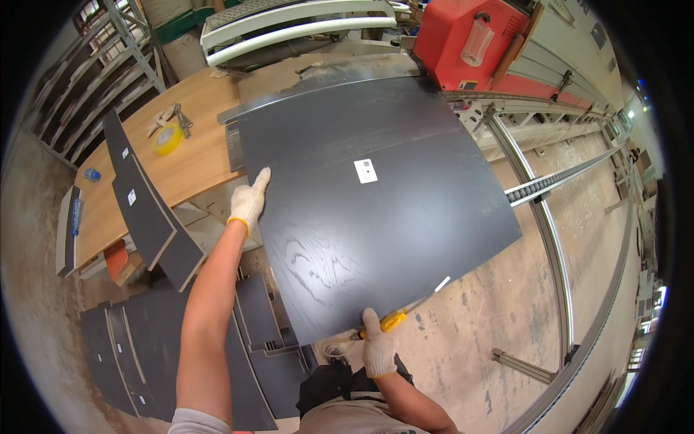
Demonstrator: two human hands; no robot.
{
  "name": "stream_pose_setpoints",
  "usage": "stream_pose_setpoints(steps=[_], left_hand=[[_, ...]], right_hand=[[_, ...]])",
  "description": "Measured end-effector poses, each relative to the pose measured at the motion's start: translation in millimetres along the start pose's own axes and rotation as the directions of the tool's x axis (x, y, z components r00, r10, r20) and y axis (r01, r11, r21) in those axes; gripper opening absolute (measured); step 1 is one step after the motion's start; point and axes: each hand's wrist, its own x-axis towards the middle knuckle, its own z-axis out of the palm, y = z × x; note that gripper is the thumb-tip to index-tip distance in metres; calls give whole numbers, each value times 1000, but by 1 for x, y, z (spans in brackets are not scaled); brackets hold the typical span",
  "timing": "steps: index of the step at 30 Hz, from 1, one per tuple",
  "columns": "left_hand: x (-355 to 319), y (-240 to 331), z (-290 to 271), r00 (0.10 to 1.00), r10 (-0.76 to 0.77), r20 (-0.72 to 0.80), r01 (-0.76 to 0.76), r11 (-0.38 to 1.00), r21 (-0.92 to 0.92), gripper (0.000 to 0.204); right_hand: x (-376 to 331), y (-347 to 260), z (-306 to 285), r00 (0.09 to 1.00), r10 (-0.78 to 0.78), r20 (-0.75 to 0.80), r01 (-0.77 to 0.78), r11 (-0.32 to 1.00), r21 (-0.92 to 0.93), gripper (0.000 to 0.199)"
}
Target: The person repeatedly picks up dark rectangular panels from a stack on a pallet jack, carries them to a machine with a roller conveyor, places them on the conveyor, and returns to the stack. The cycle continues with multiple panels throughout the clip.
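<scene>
A large dark grey wood-grain panel [376, 224] with a white label [366, 171] stretches out in front of me. My left hand [248, 201], in a cream knit glove, grips its left edge, thumb on top and fingers hidden beneath. At the near edge my right hand [378, 347], gloved alike, is closed with its thumb over the panel. A yellow-handled tool [392, 320] sticks out from this hand; its exact kind I cannot make out. Beyond the handle, a small white strip [442, 283] shows at the panel's edge.
A wooden table [210, 94] at left bears narrow dark boards [144, 199], yellow tape [168, 139] and a glove [160, 119]. More dark panels [155, 340] lie low at left. A red machine [470, 43] stands far right, with a metal rail [538, 217] and cable chain [564, 176] nearby.
</scene>
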Motion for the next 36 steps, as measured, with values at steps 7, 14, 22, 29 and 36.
stream_pose_setpoints(steps=[7,14,22,29,36], left_hand=[[-19,60,64,1000,-2,5,2,1000,-14,108],[-35,127,153,998,61,-28,-63,992,-110,102],[-57,195,226,993,114,14,-112,990,-91,97],[-71,250,294,993,112,46,-105,986,-127,93],[-91,312,340,966,222,133,-222,975,-13,94]], right_hand=[[44,-55,-42,999,-23,-43,22,999,-26,66],[118,-113,-93,979,-123,-162,117,992,-45,69],[183,-169,-142,969,-185,-162,196,979,52,55],[253,-201,-198,959,-255,-120,264,963,60,53],[308,-249,-242,934,-352,-53,353,935,8,45]])
